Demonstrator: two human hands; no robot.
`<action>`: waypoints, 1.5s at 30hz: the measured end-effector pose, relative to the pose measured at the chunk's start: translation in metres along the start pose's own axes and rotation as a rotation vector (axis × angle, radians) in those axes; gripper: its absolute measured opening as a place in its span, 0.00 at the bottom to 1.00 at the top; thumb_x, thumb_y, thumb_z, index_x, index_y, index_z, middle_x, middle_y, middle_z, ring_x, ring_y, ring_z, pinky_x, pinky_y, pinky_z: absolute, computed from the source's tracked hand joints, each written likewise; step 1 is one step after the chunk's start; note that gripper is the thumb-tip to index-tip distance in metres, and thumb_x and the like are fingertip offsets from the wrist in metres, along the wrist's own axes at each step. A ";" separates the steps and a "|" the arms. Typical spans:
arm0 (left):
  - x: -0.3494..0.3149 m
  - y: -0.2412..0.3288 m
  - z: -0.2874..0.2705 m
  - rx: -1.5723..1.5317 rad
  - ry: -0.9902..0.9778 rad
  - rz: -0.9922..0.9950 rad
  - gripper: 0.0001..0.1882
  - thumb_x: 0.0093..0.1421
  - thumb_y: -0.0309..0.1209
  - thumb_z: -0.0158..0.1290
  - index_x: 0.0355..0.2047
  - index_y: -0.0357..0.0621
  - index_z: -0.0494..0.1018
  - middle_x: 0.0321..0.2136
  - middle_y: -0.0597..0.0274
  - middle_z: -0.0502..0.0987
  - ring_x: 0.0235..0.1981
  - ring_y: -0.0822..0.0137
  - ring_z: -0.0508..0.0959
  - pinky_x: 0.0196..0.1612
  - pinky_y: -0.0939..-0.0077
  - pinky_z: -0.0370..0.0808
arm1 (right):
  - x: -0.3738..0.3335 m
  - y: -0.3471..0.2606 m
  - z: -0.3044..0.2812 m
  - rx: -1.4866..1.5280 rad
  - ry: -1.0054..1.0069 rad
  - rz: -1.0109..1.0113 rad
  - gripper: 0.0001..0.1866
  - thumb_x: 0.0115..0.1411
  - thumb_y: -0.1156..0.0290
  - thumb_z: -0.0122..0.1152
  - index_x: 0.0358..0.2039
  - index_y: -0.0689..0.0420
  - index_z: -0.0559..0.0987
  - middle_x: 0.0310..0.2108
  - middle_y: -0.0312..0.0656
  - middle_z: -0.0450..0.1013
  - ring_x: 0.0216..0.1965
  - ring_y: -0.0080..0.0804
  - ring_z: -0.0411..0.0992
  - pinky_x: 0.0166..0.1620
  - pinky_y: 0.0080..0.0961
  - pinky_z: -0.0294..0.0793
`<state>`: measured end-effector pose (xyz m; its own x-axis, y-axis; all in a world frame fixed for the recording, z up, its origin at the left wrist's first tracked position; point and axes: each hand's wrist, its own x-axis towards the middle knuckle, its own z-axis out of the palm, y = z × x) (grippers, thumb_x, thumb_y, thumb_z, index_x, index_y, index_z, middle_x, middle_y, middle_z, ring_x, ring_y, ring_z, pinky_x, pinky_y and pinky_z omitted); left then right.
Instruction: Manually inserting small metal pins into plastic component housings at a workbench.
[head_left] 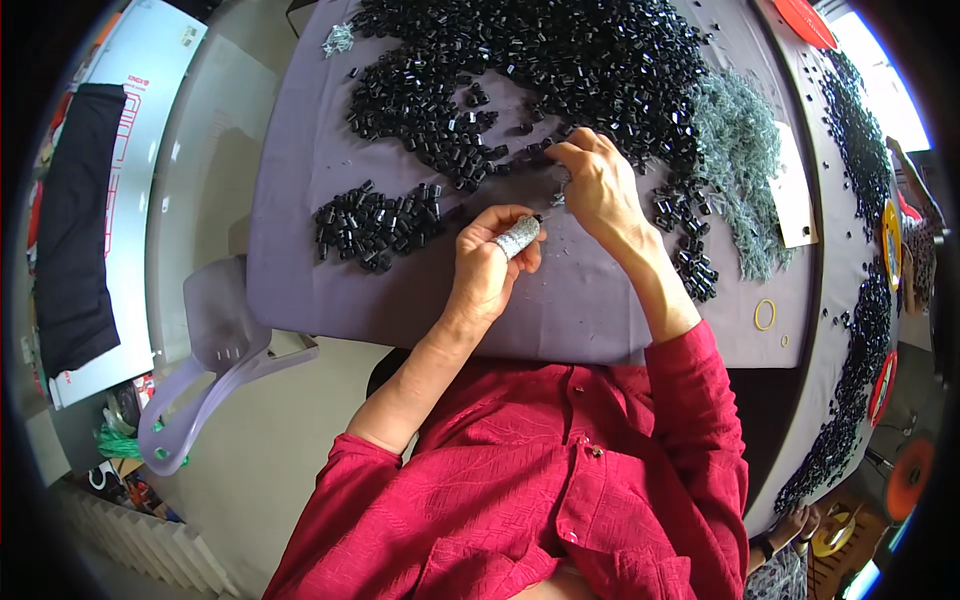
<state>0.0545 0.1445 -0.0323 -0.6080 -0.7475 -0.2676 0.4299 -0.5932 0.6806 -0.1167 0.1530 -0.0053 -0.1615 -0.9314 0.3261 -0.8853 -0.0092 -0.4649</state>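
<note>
Lying nearest the edge of the table (610,320): two yellowish bands (773,316). Left hand (485,260) pinches one small black part (538,218). Beyond, right hand (603,190) curls beside one large black-parts heap (610,70); its grip cannot be told.

Over there I see big red letters (130,130) on a long white box (128,245), part covered by a black cloth (75,230). The tiny print (187,37) at the box's top corner is too small to read.
</note>
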 end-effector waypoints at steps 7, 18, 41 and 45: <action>0.001 0.006 -0.005 0.013 0.020 -0.009 0.07 0.58 0.20 0.46 0.36 0.37 0.72 0.26 0.53 0.76 0.19 0.71 0.72 0.23 0.79 0.69 | 0.011 0.002 0.011 -0.147 -0.025 -0.099 0.06 0.48 0.79 0.54 0.28 0.61 0.75 0.29 0.46 0.69 0.34 0.43 0.70 0.39 0.35 0.72; 0.000 0.004 0.002 0.052 0.010 -0.004 0.07 0.59 0.21 0.45 0.37 0.37 0.71 0.26 0.55 0.76 0.20 0.72 0.72 0.24 0.79 0.69 | -0.049 -0.026 -0.025 0.787 0.026 0.492 0.12 0.53 0.83 0.53 0.40 0.64 0.74 0.33 0.44 0.76 0.32 0.29 0.75 0.35 0.23 0.74; -0.012 -0.012 0.034 0.638 0.000 0.062 0.08 0.59 0.20 0.45 0.36 0.34 0.74 0.21 0.60 0.77 0.18 0.75 0.74 0.21 0.83 0.72 | -0.100 -0.022 -0.004 1.040 0.161 0.568 0.14 0.49 0.91 0.49 0.35 0.65 0.76 0.30 0.39 0.76 0.30 0.20 0.72 0.34 0.17 0.72; -0.013 -0.011 0.038 0.749 -0.049 0.073 0.09 0.60 0.23 0.45 0.36 0.32 0.74 0.21 0.56 0.78 0.20 0.71 0.78 0.23 0.79 0.75 | -0.106 -0.022 -0.008 0.868 0.180 0.520 0.16 0.45 0.92 0.49 0.33 0.64 0.76 0.29 0.40 0.76 0.30 0.23 0.74 0.35 0.18 0.72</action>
<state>0.0325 0.1723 -0.0106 -0.6316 -0.7529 -0.1850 -0.0877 -0.1677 0.9819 -0.0837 0.2546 -0.0227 -0.5608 -0.8279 -0.0002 -0.0785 0.0534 -0.9955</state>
